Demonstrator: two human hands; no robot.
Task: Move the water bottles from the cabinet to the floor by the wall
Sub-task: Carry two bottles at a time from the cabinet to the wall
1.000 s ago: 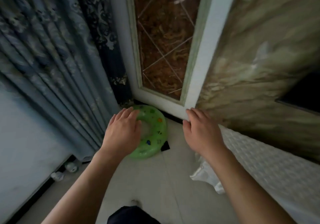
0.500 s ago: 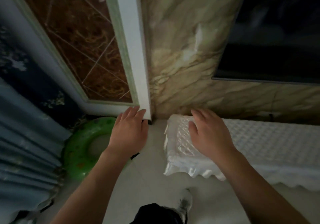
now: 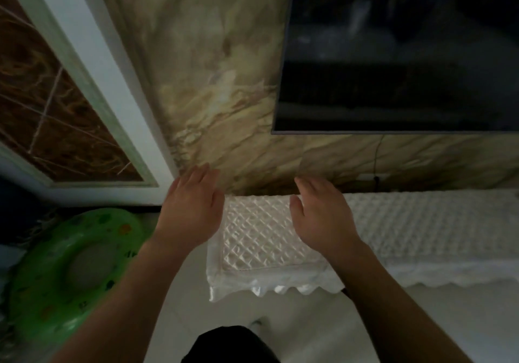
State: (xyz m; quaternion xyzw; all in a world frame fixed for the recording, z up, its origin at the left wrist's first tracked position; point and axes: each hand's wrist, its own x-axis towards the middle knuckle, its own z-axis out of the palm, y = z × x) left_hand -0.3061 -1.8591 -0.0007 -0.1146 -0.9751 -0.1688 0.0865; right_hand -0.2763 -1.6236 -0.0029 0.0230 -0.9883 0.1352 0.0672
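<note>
Head view — right hand (image 3: 323,218) over cabinet (image 3: 427,222) — left hand (image 3: 191,212) at edge

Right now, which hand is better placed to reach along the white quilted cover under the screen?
Right, likely. The right hand is open above the quilted cover, which runs on to its side. The left hand is open at the cover's left end, toward the green ring.

No readable text, label, brand or number shows anywhere in view
</note>
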